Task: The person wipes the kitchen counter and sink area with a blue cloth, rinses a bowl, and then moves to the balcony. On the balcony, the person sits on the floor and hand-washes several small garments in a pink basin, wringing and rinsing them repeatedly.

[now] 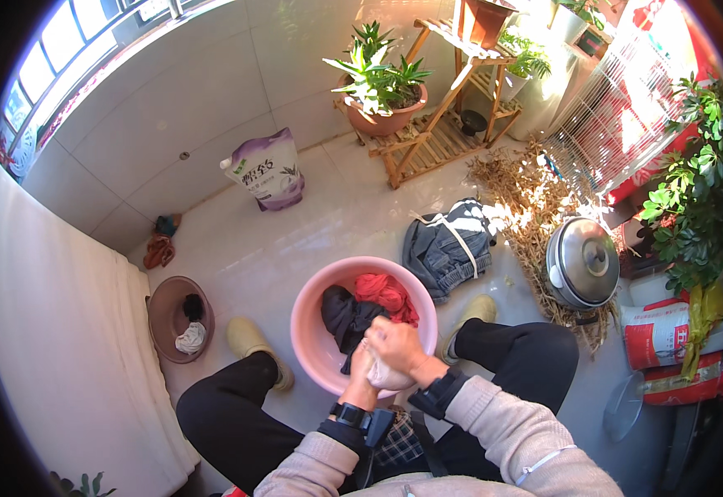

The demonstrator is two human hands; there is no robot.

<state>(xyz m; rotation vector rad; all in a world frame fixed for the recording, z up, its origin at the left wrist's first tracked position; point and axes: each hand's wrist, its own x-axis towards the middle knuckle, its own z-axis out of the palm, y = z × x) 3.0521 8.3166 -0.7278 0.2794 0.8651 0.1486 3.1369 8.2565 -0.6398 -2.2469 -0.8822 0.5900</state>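
Over the near side of a pink plastic basin (302,335), both hands are closed together on a pale cloth (387,376). My right hand (397,345) is uppermost, its fingers curled. My left hand (361,373) grips lower down and is partly hidden behind the right one. Much of the cloth is covered by my fingers, so what garment it is cannot be told. Inside the basin lie a bunched dark cloth (346,317) and a bunched red cloth (387,297). Both rest below and beyond my hands.
A smaller brown basin (158,317) holds a black and a white cloth. Folded jeans (439,255) lie right of the pink basin. Beyond stand a detergent pouch (268,171) and a wooden plant stand (408,164). A lidded metal pot (587,264) rests on dried stalks (523,230).
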